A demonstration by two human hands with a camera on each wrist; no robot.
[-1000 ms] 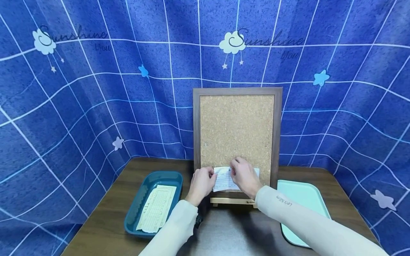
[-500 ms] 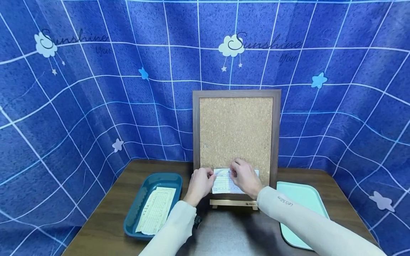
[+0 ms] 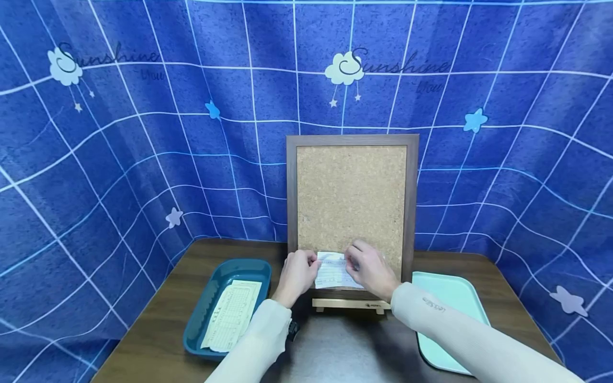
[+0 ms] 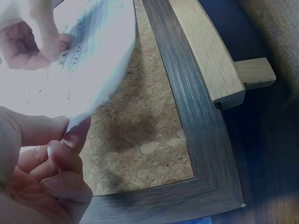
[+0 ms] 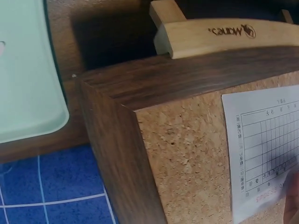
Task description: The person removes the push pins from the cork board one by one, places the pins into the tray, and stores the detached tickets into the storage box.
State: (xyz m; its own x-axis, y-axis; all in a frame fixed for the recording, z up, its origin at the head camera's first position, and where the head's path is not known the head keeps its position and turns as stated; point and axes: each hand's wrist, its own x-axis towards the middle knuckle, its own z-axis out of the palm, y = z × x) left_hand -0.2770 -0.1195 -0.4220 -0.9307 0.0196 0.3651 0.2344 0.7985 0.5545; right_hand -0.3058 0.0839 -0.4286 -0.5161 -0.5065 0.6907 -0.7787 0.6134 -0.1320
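Observation:
My left hand (image 3: 297, 274) pinches the near corner of a printed paper form (image 4: 100, 70) between thumb and fingers, as the left wrist view shows. That end bulges away from the cork. My right hand (image 3: 371, 266) has curled fingers over the upper part of the form, with thumb and finger close together; whether something small is between them cannot be told. Only a sliver of the right hand's finger (image 5: 292, 198) shows in the right wrist view. There the form's other end lies against the framed corkboard (image 3: 351, 197), low inside the frame.
The board leans on a light wooden stand (image 3: 351, 304). To its left is a dark teal tray (image 3: 193, 332) with a stack of printed papers (image 3: 233, 314). A mint-green tray (image 3: 452, 290) sits on the right, partly under the right sleeve. A blue patterned curtain (image 3: 239, 133) surrounds the wooden table.
My right hand has shifted slightly right and now covers more of the form's right part. My left hand keeps its pinch on the form, and the view has tilted a little.

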